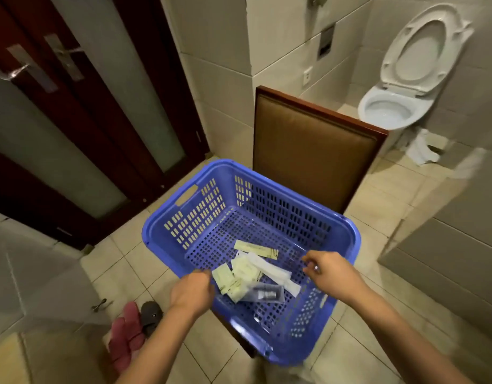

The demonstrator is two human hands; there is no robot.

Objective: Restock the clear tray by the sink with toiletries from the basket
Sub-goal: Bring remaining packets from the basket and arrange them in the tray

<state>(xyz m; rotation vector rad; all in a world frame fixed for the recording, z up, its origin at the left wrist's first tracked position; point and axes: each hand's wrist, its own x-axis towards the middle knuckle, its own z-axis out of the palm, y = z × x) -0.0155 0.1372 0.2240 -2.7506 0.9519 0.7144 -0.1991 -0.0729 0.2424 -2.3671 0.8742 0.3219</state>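
Observation:
A blue slotted basket (pixel 347 234) sits on a brown padded chair (pixel 308 145). Inside it lie several toiletry packets: pale yellow sachets (pixel 233 278), a long yellow packet (pixel 256 249), a white wrapped stick (pixel 269 268) and a dark item in a clear wrapper (pixel 265 294). Faint glints outline a clear tray (pixel 263 325) beneath the packets. My left hand (pixel 191 291) has its fingers curled at the tray's left side. My right hand (pixel 326 271) curls its fingers at the right side. The tray's edges are hard to make out.
A dark wooden door with frosted glass panels (pixel 81 126) stands at the left. A toilet (pixel 391 106) with its lid up is at the back right. Pink and dark slippers (pixel 134 325) lie on the tiled floor at the lower left. A tiled wall (pixel 447 245) runs along the right.

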